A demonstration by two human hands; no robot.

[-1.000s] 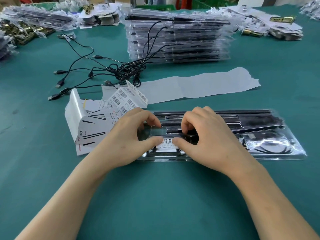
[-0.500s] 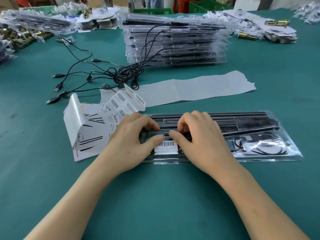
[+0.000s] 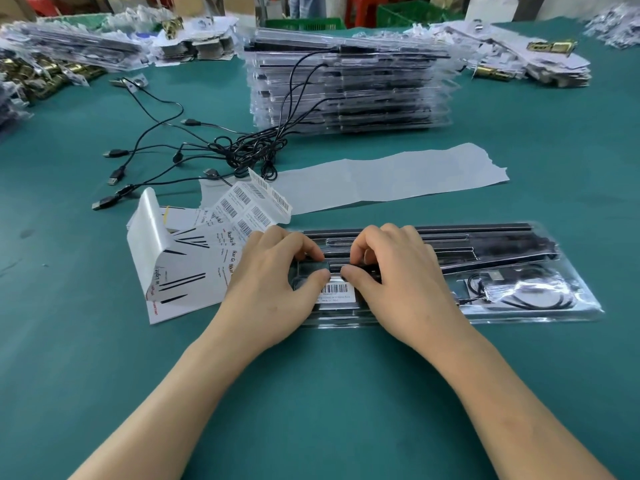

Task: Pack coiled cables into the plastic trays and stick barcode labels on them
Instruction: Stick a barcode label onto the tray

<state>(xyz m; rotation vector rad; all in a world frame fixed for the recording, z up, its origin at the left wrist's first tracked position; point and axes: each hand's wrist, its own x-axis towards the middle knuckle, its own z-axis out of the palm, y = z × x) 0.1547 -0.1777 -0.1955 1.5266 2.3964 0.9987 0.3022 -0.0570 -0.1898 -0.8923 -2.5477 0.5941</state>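
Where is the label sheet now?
Head view: the label sheet lies left of centre, just beyond the left hand and in front of the tangled cables.

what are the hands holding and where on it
Left hand and right hand grip the clear plastic tray at its left end, thumbs at the top of the white barcode label.

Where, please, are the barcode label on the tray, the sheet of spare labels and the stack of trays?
barcode label (image 3: 337,292): head view, its printed bars.
sheet of spare labels (image 3: 259,216): head view, one barcode.
stack of trays (image 3: 349,91): head view, its front side.
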